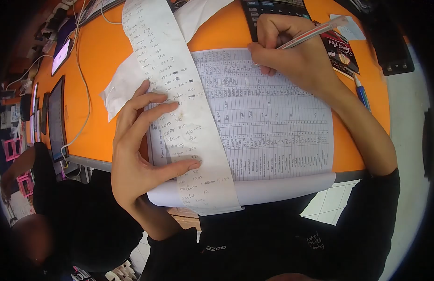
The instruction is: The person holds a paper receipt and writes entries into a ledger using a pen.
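My left hand [142, 140] lies with its fingers spread on a long paper strip [179, 122] covered in handwritten words and numbers. Under the strip is a printed table sheet [273, 126] with handwritten figures in its columns; its near edge curls over the desk's edge. My right hand [292, 51] holds a pen [313, 33] and rests on the upper part of the sheet. The pen's tip is near the written columns. Another white paper [121, 84] sticks out beneath the strip on the left.
A calculator [273, 8] lies beyond my right hand on the orange desk [100, 103]. To the right are a dark red packet [341, 51] and a blue marker [362, 93]. Phones, a monitor [58, 117] and cables are at the left, where another person [95, 220] sits.
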Available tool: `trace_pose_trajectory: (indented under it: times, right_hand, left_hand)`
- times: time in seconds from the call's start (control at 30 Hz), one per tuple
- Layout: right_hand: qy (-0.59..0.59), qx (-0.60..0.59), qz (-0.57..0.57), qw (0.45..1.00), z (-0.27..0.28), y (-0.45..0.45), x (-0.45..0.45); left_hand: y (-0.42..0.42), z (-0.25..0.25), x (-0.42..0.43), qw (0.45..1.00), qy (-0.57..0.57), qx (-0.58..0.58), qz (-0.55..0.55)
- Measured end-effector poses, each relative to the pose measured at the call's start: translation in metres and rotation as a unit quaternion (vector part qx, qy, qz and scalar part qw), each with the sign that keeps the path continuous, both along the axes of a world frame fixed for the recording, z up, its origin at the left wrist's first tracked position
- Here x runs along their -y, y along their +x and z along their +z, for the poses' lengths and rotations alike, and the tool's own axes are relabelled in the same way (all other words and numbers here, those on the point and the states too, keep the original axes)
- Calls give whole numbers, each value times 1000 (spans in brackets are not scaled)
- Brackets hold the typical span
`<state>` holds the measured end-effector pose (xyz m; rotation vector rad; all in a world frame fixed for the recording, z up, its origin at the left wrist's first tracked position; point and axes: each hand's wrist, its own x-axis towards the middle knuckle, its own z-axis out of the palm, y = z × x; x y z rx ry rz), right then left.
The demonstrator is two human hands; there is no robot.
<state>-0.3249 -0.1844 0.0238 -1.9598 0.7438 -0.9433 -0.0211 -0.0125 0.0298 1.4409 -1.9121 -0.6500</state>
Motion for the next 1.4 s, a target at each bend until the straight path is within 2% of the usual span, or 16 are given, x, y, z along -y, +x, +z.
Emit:
trace_pose_trajectory:
  times: [0.13,0.33,0.4,0.53,0.67,0.73,0.93,1.27,1.4]
  right_hand:
    - [31,21,-2,999,-3,-1,2]
    - [2,-6,-17,1000,-1,0,0]
    - [57,52,6,997,-1,-1,2]
    - [62,53,-10,997,-5,-3,4]
    - [36,17,-12,999,1,-1,-2]
    - [28,21,-11,999,1,0,-3]
    - [25,15,-17,999,1,0,-6]
    - [-1,-2,-28,1000,0,-1,-7]
    - [32,39,4,999,2,1,-6]
  left_hand:
    - [-1,0,0,1000,-1,-7,2]
    - [-4,4,0,1000,-15,6,7]
    - [-4,3,2,1000,-21,12,3]
    - [-2,4,0,999,-30,32,10]
    - [-2,2,-1,999,-38,27,16]
    - [0,1,-1,1000,-3,-10,-1]
    - [-1,1,-1,998,-51,39,13]
    - [-2,-3,-2,998,-54,14,23]
    - [-3,-1,-1,998,-57,8,23]
